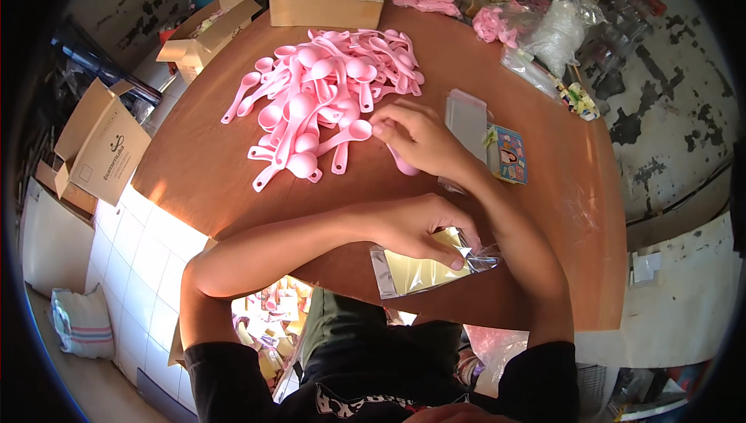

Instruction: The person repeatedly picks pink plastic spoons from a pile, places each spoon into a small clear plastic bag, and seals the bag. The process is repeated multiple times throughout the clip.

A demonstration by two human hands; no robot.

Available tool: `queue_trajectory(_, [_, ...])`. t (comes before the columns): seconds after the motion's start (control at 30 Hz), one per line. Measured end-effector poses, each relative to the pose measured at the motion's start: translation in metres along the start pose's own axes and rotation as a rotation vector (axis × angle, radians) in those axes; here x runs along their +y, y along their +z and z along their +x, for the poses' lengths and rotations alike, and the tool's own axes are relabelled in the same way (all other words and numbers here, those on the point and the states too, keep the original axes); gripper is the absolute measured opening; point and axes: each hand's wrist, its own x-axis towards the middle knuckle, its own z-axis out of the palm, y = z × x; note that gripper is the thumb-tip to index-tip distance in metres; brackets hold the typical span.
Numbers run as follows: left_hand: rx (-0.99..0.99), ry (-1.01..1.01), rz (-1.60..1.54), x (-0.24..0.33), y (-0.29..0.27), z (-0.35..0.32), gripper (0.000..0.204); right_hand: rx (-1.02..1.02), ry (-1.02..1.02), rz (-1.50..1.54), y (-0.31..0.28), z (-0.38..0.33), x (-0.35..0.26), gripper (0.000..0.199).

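My left hand (pixel 435 225) is closed on a clear plastic packet (pixel 412 274) with a pale yellow card inside, near the table's front edge. Farther off, my right hand (pixel 420 137) has its fingers curled together at the bowl of a pink spoon (pixel 359 130), on the right side of the heap. Another pink spoon (pixel 405 163) shows partly from under that palm; the rest of it is hidden. Beyond both hands lies a big heap of pink spoons (pixel 311 85) with round bowls and holed handles.
Right of my right hand lie a translucent plastic case (pixel 466 124) and a small blue picture box (pixel 509 155). An open carton (pixel 326 15) stands at the table's far edge; other cartons (pixel 109 151) are at the left. Plastic bags (pixel 559 34) occupy the far right corner.
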Motion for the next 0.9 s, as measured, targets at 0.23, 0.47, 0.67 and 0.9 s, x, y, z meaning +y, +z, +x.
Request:
queue_trajectory(0.23, [-0.009,0.029,-0.029,-0.003,0.001,-0.005,0.033,0.050,0.149,-0.190,0.001,-0.022,-0.004,0.034])
queue_trajectory(0.47, [-0.005,0.084,-0.243,-0.004,-0.004,-0.002,0.033,-0.178,0.286,0.038,-0.010,-0.044,-0.033,0.032])
queue_trajectory(0.67, [0.112,-0.030,-0.551,0.017,-0.010,-0.008,0.037,0.017,0.371,0.350,-0.054,-0.088,-0.026,0.025])
queue_trajectory(0.9, [0.547,0.015,-0.274,0.015,-0.012,0.006,0.038,0.666,0.321,0.450,-0.119,-0.094,-0.056,0.028])
